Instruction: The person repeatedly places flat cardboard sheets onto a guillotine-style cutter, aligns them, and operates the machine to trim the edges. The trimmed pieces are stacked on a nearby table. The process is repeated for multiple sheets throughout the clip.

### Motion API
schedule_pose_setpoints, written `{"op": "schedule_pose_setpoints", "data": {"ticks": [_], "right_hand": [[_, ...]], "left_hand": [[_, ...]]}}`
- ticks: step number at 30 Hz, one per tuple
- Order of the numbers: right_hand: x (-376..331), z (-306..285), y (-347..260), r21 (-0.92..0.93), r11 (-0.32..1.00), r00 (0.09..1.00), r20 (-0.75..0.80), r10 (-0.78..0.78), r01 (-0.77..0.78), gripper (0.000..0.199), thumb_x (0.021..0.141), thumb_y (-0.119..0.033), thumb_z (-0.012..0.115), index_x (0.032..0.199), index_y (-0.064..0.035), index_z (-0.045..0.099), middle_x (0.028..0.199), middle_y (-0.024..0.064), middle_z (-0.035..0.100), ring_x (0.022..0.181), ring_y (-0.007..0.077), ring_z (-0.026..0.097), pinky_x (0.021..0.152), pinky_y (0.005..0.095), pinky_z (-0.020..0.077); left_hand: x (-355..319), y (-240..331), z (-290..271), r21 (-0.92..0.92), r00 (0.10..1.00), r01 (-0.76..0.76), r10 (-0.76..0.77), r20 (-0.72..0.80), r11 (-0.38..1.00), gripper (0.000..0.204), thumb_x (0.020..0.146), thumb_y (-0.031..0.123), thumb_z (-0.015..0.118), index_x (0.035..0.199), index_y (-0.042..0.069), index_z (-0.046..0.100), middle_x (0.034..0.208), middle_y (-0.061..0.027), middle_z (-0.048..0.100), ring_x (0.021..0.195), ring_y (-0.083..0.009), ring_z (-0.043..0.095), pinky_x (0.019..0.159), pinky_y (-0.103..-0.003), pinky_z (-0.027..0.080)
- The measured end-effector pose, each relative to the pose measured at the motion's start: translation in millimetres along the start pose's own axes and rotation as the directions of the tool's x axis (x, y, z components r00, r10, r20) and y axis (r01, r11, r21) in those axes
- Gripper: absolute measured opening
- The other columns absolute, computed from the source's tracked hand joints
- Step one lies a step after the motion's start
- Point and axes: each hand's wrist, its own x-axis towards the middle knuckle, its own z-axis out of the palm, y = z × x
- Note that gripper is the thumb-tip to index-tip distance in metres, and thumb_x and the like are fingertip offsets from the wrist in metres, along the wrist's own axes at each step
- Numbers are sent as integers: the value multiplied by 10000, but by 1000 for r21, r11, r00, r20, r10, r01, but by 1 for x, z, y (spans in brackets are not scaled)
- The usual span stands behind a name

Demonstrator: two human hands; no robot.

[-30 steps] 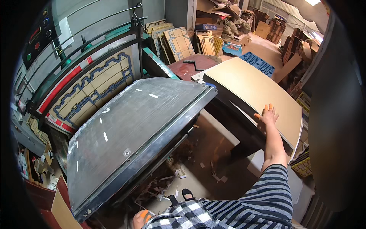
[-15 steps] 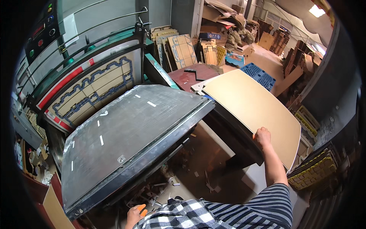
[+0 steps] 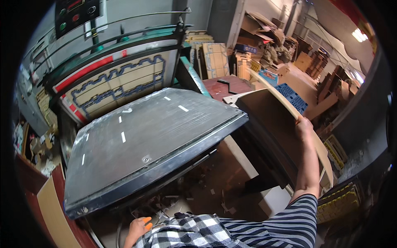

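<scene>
My right hand (image 3: pixel 304 125) is closed on the edge of a tan cardboard sheet (image 3: pixel 278 94) at the right. The sheet stands tilted with its near edge raised, and its top face shows only as a pale strip. Below that strip lies a shaded brown surface. Orange covers the fingertips of my left hand (image 3: pixel 139 228), which hangs low by my checked garment. Its fingers are slightly apart, and nothing shows in them. Left of the sheet is the flat grey plate (image 3: pixel 153 128) of a press, with short white strips on it.
Behind the plate stands the press's upright cutting die (image 3: pixel 120 87) with blue-grey edging. A control panel (image 3: pixel 76 14) hangs at upper left. A dark red table (image 3: pixel 229 87), blue pallet (image 3: pixel 291 97) and stacked cardboard lie beyond. Scraps litter the floor; a tan board (image 3: pixel 58 211) leans at lower left.
The cardboard sheet's near edge has come up from lying flat, with my right hand raised on it. My left hand has shifted slightly left. The whole view has turned a little.
</scene>
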Motion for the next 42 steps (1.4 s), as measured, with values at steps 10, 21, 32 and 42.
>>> {"op": "schedule_pose_setpoints", "data": {"ticks": [10, 21, 32, 42], "right_hand": [[-16, -116, -248, 72, 809, 812, -27, -583, 583, 361, 876, -115, 537, 1234, -70, 544, 1057, 169, 601, 965, 316, 608, 799, 401, 511], [-86, 36, -523, 533, 358, 346, 127, -930, 767, 110, 848, -106, 518, 949, -63, 529, 867, 162, 632, 837, 367, 626, 711, 421, 504], [-81, 57, -590, 720, 490, 399, 314, -862, 491, 327, 754, 23, 555, 1039, -90, 667, 1011, 164, 673, 992, 303, 639, 814, 356, 492], [-40, 82, -597, 843, 493, 103, 483, -870, 216, 360, 799, -215, 693, 1121, -55, 664, 1047, 110, 687, 1011, 282, 619, 919, 324, 458]], "left_hand": [[-4, 36, -69, -1, 845, -308, 273, -460, 951, 242, 760, 98, 729, 990, 28, 694, 953, -136, 695, 872, -305, 666, 782, -381, 531], [-16, 69, -162, 161, 583, -460, 434, -687, 873, 222, 731, 78, 755, 937, 27, 690, 931, -110, 691, 859, -282, 670, 780, -367, 532], [39, 19, -204, 367, 763, -101, 309, -567, 925, 315, 826, 233, 698, 1096, 74, 666, 1210, -125, 618, 1219, -333, 516, 1055, -463, 372], [135, -7, -234, 475, 947, 320, -293, -133, 819, 677, 921, 576, 439, 1430, 132, 400, 1519, -111, 314, 1414, -310, 250, 1142, -458, 212]]}}
